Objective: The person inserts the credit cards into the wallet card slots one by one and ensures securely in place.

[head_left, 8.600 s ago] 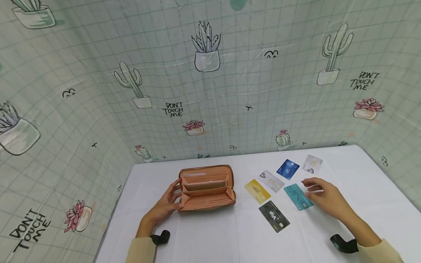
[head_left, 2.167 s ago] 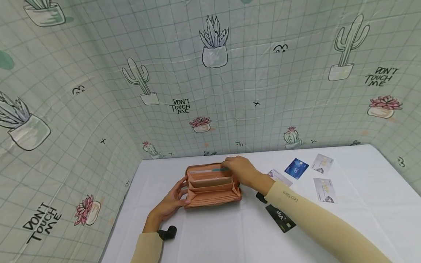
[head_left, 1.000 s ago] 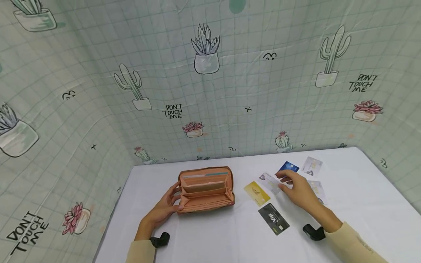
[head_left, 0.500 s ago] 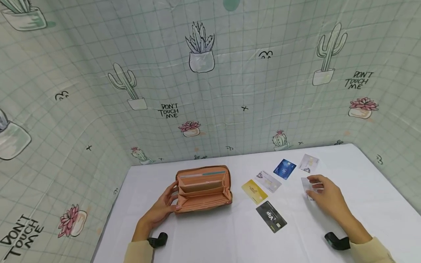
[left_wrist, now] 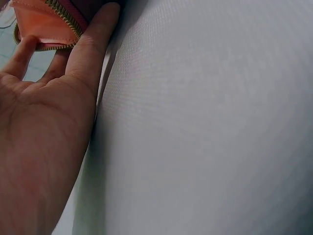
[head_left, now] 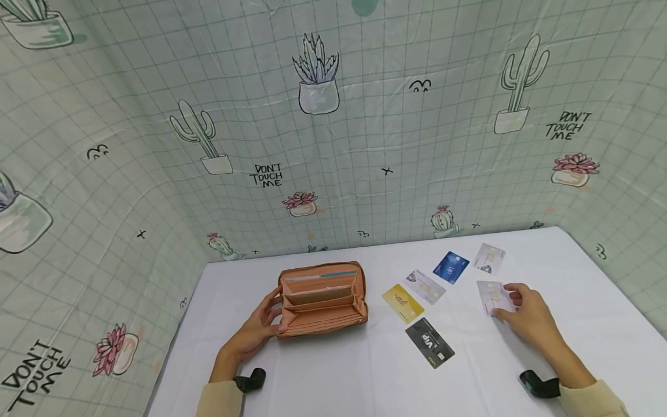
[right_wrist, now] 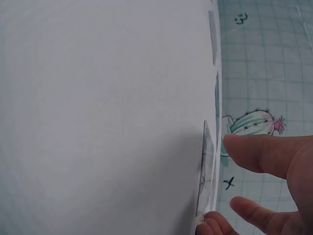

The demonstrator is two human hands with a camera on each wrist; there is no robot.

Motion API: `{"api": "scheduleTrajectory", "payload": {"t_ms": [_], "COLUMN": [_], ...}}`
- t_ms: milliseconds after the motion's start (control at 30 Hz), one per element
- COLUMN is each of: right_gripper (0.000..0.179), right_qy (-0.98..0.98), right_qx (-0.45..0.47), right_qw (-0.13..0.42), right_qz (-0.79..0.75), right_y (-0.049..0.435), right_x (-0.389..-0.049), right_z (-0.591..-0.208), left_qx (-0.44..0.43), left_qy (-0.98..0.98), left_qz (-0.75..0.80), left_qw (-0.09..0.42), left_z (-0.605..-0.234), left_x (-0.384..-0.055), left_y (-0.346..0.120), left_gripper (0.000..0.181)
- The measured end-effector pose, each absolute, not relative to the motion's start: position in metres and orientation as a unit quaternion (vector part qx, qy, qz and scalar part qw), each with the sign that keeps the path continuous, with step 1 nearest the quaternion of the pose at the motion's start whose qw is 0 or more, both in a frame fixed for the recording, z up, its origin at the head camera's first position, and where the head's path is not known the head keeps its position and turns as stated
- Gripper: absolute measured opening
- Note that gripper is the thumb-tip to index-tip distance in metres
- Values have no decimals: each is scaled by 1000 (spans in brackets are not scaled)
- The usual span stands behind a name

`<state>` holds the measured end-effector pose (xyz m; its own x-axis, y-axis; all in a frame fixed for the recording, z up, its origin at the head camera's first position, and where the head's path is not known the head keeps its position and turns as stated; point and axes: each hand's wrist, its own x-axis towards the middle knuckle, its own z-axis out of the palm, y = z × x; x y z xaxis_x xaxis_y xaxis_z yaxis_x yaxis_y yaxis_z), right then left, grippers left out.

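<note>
An orange-brown zip wallet [head_left: 325,324] stands open on the white table, its compartments spread, with a white card edge and a teal card [head_left: 337,273] showing in the back pocket. My left hand [head_left: 255,327] grips its left side, thumb at the front corner and fingers on the zipped edge [left_wrist: 73,24]. On the right, a silver-grey card [head_left: 492,298] lies beneath my right hand [head_left: 532,315], whose thumb and fingers are spread at its right end. In the right wrist view, curled fingertips sit at the card's end while the thumb [right_wrist: 257,152] is raised apart from it.
Between wallet and right hand lie a yellow card [head_left: 403,303], a black card [head_left: 429,343] and another silver card [head_left: 424,286]. Farther back are a blue card [head_left: 451,267] and one more silver card [head_left: 489,258]. A cactus-print sheet [head_left: 359,145] surrounds the table [head_left: 365,376].
The teal card has gone from the table into the wallet's back pocket. My right hand has moved right from the middle cards to the right silver card, then drawn slightly back. Left hand stays on the wallet.
</note>
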<state>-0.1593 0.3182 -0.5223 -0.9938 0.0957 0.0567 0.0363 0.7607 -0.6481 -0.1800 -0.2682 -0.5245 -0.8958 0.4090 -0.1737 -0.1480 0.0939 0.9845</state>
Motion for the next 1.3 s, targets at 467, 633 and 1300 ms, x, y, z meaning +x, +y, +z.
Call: {"api": "scheduleTrajectory", "payload": {"t_ms": [467, 633, 1300], "right_gripper": [77, 74, 50], "right_qy": [-956, -957, -953], "right_qx": [-32, -28, -14], "right_qw": [52, 28, -43], "right_qz": [286, 288, 299], "right_y": [306, 304, 309], "right_x": [-173, -177, -191], "right_z": [-522, -517, -512], "left_qx": [92, 93, 109], "left_qy": [709, 710, 707], "left_qz": [668, 667, 668], "left_qw": [206, 206, 206], "left_z": [-526, -527, -526], "left_x": [-181, -181, -181], "left_y": [-268, -268, -268], "left_gripper": [100, 100, 100]}}
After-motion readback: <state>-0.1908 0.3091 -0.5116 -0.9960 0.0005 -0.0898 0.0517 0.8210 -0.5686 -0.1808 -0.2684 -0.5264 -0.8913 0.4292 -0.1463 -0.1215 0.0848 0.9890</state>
